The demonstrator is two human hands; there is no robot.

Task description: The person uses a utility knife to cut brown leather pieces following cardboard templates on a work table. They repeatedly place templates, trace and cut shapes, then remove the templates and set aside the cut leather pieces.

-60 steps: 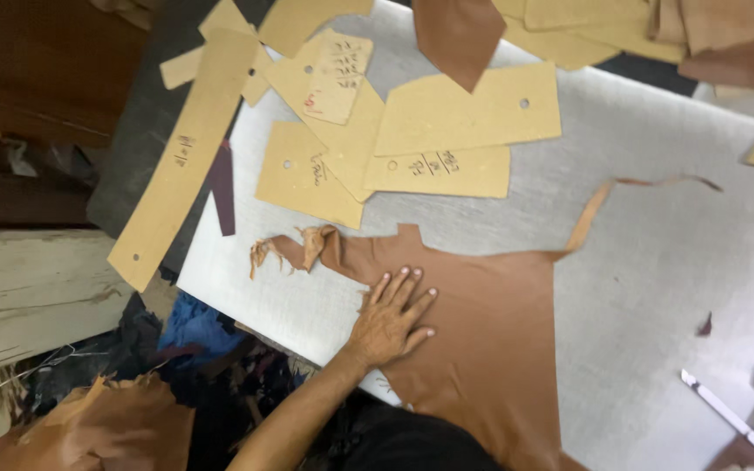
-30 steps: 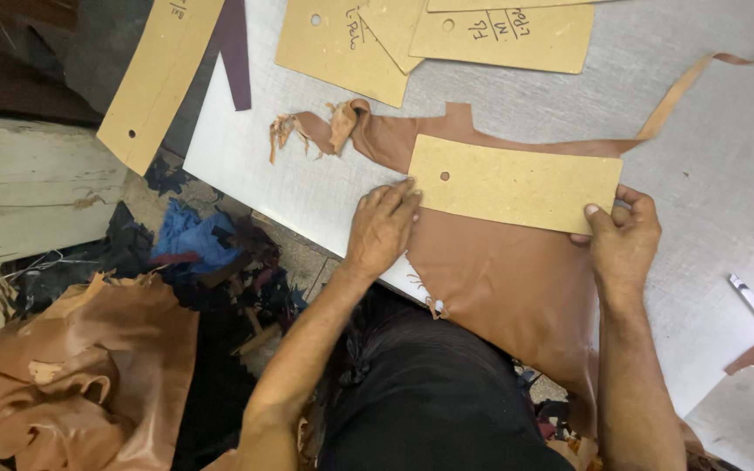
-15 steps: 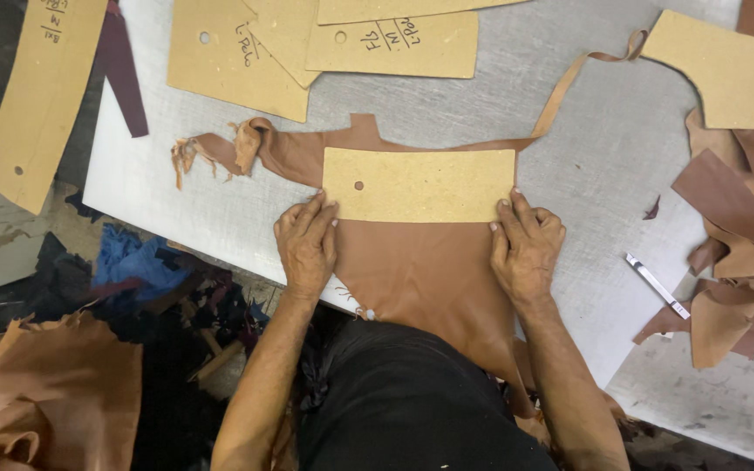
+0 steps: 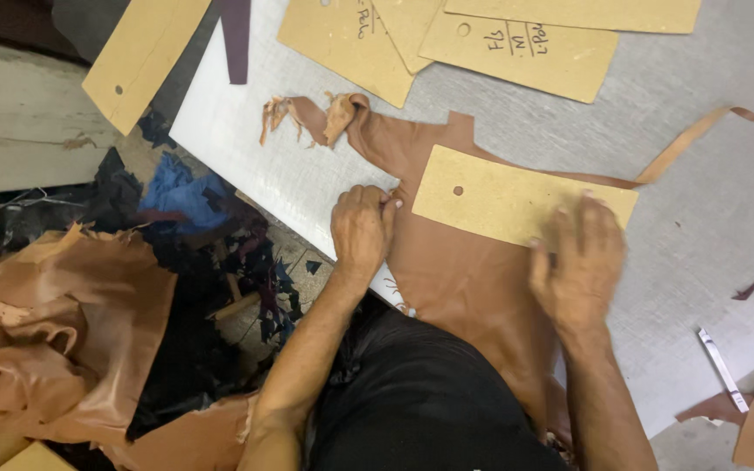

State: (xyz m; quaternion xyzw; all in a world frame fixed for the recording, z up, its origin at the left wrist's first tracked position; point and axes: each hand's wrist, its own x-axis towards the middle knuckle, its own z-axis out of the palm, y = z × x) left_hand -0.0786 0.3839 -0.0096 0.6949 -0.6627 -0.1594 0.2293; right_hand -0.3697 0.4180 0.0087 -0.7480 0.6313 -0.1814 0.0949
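Head view: left hand curled, fingers pinching the leather edge near the surface rim. Right hand, blurred, lies flat with fingers spread on the card template's lower right edge, not gripping. Template rests on the leather. More templates above; pen at right.

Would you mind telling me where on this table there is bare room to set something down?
The widest bare patch of the grey table lies right of the cardboard template, between the thin leather strip above and the white pen below. A smaller one lies left of the left hand, below the ragged leather edge. The top is crowded with cardboard patterns.
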